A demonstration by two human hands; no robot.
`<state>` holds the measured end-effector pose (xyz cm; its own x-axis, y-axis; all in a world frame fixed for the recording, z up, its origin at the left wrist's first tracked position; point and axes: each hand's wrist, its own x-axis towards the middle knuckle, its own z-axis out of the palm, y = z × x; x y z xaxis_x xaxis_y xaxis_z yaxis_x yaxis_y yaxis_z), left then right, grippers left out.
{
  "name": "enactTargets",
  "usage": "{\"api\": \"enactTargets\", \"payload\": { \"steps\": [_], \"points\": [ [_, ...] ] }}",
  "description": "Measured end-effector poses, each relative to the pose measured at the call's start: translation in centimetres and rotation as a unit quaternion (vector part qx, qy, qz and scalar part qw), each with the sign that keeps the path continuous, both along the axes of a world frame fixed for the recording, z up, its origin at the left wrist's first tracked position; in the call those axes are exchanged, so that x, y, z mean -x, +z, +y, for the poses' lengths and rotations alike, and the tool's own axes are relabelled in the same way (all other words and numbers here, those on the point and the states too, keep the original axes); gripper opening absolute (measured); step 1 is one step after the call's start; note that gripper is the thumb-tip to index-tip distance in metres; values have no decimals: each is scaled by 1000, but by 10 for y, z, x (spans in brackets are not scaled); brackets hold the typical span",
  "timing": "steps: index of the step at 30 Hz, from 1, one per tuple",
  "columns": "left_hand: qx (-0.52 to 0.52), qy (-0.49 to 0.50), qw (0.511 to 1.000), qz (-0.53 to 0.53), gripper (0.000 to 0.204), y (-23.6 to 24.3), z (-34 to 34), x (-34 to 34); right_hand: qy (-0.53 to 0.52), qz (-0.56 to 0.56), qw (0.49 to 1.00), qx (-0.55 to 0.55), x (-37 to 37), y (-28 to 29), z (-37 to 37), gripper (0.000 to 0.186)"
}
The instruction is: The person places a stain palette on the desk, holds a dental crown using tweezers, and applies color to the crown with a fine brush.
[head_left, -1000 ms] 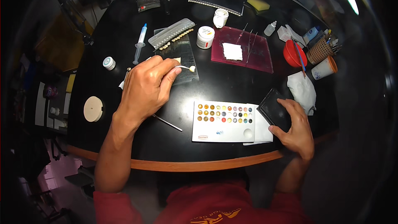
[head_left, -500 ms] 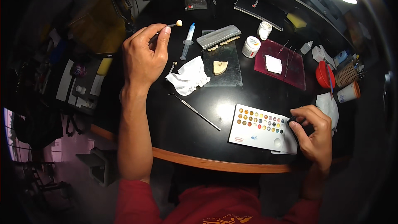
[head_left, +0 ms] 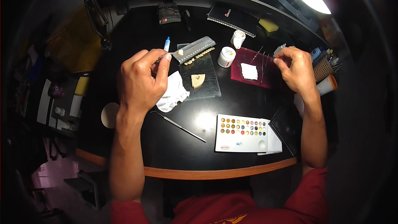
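On the near part of the desk [head_left: 178, 153], a white palette [head_left: 232, 144] with rows of coloured dots is seen, and a thin metal probe [head_left: 182, 128] is laid slanting to its left. Farther off, a thin metal holder [head_left: 174, 53] is pinched between the thumb and first finger of the left hand [head_left: 143, 76]. A tiny cream tooth crown [head_left: 180, 52] is held up on the holder's tip, above the desk. The crown looks very light, hard and smooth, so it could easily be dropped or chipped. It is best gripped by the holder, close behind the tip, with a soft squeeze. The holder's long axis is set nearly left to right, with the tip pointed right and a little away. How the crown's own long axis is turned cannot be told; it is too small. By the pink plate [head_left: 237, 71], the thumb and first finger of the right hand [head_left: 298, 72] are held close together near a small bottle [head_left: 280, 48]; whether anything is pinched there cannot be told.
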<state>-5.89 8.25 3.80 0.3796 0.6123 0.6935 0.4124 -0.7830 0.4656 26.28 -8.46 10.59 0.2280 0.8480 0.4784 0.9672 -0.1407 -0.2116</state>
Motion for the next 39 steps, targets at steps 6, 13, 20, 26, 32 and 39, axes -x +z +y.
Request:
{"api": "enactTargets", "payload": {
  "steps": [6, 13, 20, 26, 32, 39],
  "points": [
    [-17, 15, 998, -55, 14, -6, 10, 9, 250, -38, 966, 44, 43, -31, 91, 14],
    [-36, -21, 999, -33, 12, -9, 12, 4, 305, -42, 923, 231, 97, -61, 174, 21],
    [-67, -25, 997, -9, 11, -11, 9, 4, 215, -18, 925, 313, 123, -62, 191, 27],
    [-58, -32, 998, -11, 15, -6, 5, 3, 280, 3, 954, 106, 110, -68, 177, 24],
    [-57, -59, 996, -21, 12, -9, 5, 1, 250, 57, 956, -141, 83, -25, 133, 13],
    [36, -131, 990, 47, 16, -5, -18, -13, 226, 272, 882, -311, 23, -27, 2, 13]
  ]
}}
